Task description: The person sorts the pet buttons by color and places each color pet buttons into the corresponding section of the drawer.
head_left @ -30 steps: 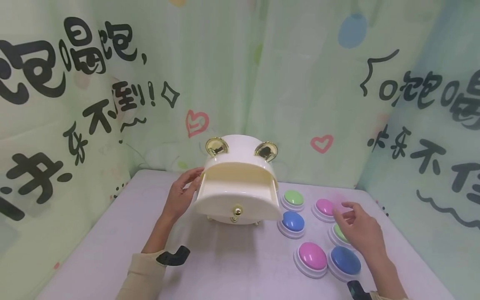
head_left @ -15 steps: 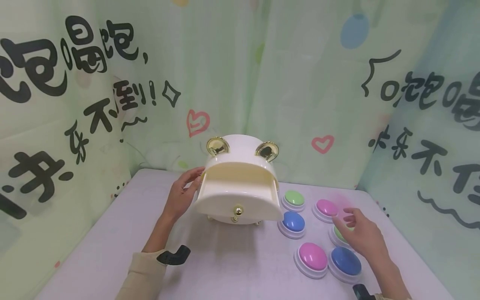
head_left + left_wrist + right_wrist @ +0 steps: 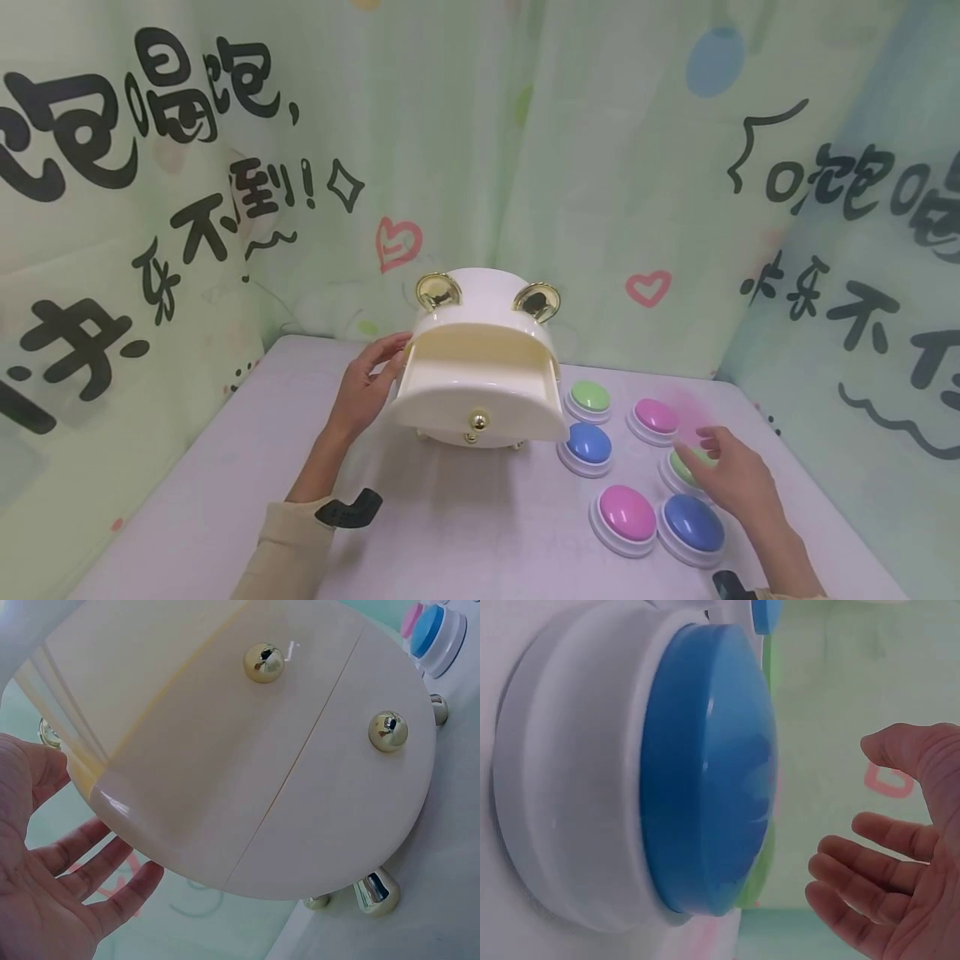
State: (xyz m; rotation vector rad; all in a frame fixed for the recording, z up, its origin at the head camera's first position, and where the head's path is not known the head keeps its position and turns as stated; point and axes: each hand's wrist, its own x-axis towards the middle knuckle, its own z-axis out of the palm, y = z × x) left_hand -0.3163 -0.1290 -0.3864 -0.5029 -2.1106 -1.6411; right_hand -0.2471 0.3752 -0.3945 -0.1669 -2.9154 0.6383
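Note:
A cream-white miniature drawer cabinet [image 3: 491, 287] with gold round ears stands mid-table, its upper drawer [image 3: 480, 404] pulled out and nothing showing inside. At its left side is my left hand [image 3: 360, 396], fingertips right at the cabinet's edge. The left wrist view has that hand [image 3: 56, 877] with fingers spread beside the rounded drawer front [image 3: 202, 772]. To the right, my right hand [image 3: 738, 475] hovers over a green push button [image 3: 684, 468], which it partly hides. In the right wrist view, the right hand [image 3: 900, 885] is relaxed and holds nothing, with a large blue button [image 3: 712, 772] nearby.
More dome buttons on white bases stand right of the cabinet: green [image 3: 590, 396], blue [image 3: 589, 443], pink [image 3: 656, 415], pink [image 3: 627, 513] and blue [image 3: 694, 522]. A printed pale-green curtain [image 3: 570, 208] hangs behind and along both sides of the white table [image 3: 420, 533].
My right hand has drawn back slightly toward me and to the right, away from the far pink button. My left hand stays at the cabinet's side, and the drawer has not moved.

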